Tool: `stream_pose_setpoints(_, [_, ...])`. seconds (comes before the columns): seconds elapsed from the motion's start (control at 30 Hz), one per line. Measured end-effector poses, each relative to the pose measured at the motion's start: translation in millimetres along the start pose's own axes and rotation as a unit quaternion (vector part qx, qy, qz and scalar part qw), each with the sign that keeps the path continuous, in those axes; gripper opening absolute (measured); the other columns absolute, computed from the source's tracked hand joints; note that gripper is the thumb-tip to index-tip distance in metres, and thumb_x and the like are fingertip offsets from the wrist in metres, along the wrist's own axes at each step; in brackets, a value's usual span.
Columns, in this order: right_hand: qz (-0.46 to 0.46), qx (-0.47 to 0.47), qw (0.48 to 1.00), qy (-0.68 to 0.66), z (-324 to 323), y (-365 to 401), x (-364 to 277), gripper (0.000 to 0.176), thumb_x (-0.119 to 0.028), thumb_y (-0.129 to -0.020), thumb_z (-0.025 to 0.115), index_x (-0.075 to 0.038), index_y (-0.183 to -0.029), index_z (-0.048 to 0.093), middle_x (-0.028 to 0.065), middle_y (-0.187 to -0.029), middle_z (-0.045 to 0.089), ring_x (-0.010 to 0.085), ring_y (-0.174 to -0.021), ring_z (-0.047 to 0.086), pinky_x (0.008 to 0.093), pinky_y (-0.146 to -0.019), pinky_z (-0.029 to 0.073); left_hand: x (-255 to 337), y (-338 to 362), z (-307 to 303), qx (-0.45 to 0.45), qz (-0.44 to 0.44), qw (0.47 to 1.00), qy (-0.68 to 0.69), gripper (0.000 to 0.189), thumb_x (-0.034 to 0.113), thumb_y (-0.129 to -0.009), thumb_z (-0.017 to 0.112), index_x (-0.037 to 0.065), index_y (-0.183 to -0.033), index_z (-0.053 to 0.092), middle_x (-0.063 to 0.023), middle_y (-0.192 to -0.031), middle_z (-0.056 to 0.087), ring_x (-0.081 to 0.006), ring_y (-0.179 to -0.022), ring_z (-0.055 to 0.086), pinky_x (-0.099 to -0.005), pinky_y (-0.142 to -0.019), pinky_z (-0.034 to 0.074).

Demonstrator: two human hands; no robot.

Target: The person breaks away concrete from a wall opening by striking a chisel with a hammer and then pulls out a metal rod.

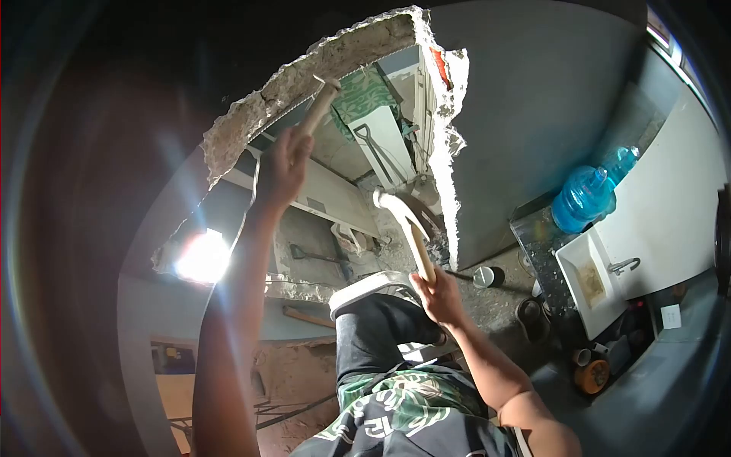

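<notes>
My left hand [283,167] is raised toward the broken upper edge of a wall opening [335,57]. It is closed round the handle of a chisel [320,105], whose far end is close to the rough edge. Lower down, right of centre, my right hand [440,295] grips the wooden handle of a hammer [415,238]. The hammer's pale curved head points up and to the left, apart from the chisel. A jagged white edge runs down the right side of the opening, beyond the hammer.
Blue water bottles [585,199] stand at the right near a white sink [590,282] with a tap. A shovel [373,148] lies beyond the opening. Rubble and a bucket [484,276] are on the floor. A bright lamp [204,257] shines at the left.
</notes>
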State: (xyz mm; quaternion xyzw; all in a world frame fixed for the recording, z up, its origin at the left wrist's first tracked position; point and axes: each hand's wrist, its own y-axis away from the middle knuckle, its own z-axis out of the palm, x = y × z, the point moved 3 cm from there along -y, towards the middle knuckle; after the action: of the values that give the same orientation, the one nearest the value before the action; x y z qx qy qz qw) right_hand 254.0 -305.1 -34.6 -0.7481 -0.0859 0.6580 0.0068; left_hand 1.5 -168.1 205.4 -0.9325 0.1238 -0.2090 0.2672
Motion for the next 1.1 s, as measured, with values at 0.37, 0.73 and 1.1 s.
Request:
stream_pose_setpoints(0.37, [-0.196, 0.037, 0.876, -0.438, 43, -91, -97, 0.054, -0.053, -0.101, 0.038, 0.0, -0.096, 0.048, 0.0027, -0.061, 0.044, 0.009, -0.052, 0.042, 0.0236, -0.046, 0.034, 9, -32, -31, 0.028, -0.031, 0.998, -0.048, 0.035, 0.035, -0.098, 0.058, 0.0, -0.097, 0.062, -0.0121, -0.067, 0.06, -0.024, -0.059, 0.059, -0.0368, -0.057, 0.047])
stream_pose_setpoints(0.73, [-0.105, 0.035, 0.837, -0.535, 125, -179, -119, 0.048, -0.049, -0.101, 0.042, -0.005, -0.083, 0.047, 0.0021, -0.061, 0.045, 0.0099, -0.049, 0.042, 0.0239, -0.046, 0.035, 28, -34, -35, 0.023, -0.029, 0.989, -0.141, 0.034, 0.035, -0.097, 0.056, 0.002, -0.102, 0.061, -0.02, -0.076, 0.066, -0.038, -0.07, 0.066, -0.0439, -0.061, 0.051])
stream_pose_setpoints(1.1, [-0.064, 0.024, 0.839, -0.539, 140, -185, -128, 0.049, -0.05, -0.101, 0.046, -0.007, -0.078, 0.044, -0.0021, -0.061, 0.041, 0.0071, -0.049, 0.041, 0.023, -0.045, 0.033, 32, -39, -39, -0.014, -0.079, 0.986, -0.145, 0.037, 0.037, -0.098, 0.055, 0.001, -0.095, 0.061, -0.0195, -0.071, 0.064, -0.0373, -0.066, 0.064, -0.043, -0.058, 0.047])
